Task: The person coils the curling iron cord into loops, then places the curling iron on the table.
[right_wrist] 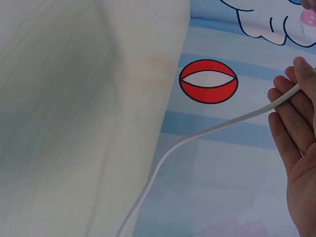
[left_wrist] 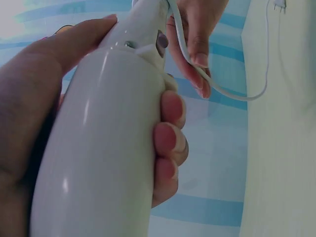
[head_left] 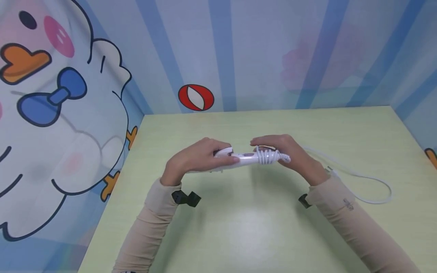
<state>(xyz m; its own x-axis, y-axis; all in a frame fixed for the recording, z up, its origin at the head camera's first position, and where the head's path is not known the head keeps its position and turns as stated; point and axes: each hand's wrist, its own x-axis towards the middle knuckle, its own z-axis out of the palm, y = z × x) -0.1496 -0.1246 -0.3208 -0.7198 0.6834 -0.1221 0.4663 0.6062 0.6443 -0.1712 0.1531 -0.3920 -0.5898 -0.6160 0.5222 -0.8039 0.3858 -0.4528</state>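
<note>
While a pale, smooth table is seen below, a glossy white hair iron is held above it by the left hand, its rounded body wrapped by curled fingers. By the right hand, nearly straight-fingered, the white rubbery cord is lightly pinched under the thumb. Several coils are wound round the iron's slimmer handle. A mark on the right sleeve is too blurred to be read. Two prongs are shown on the plug.
</note>
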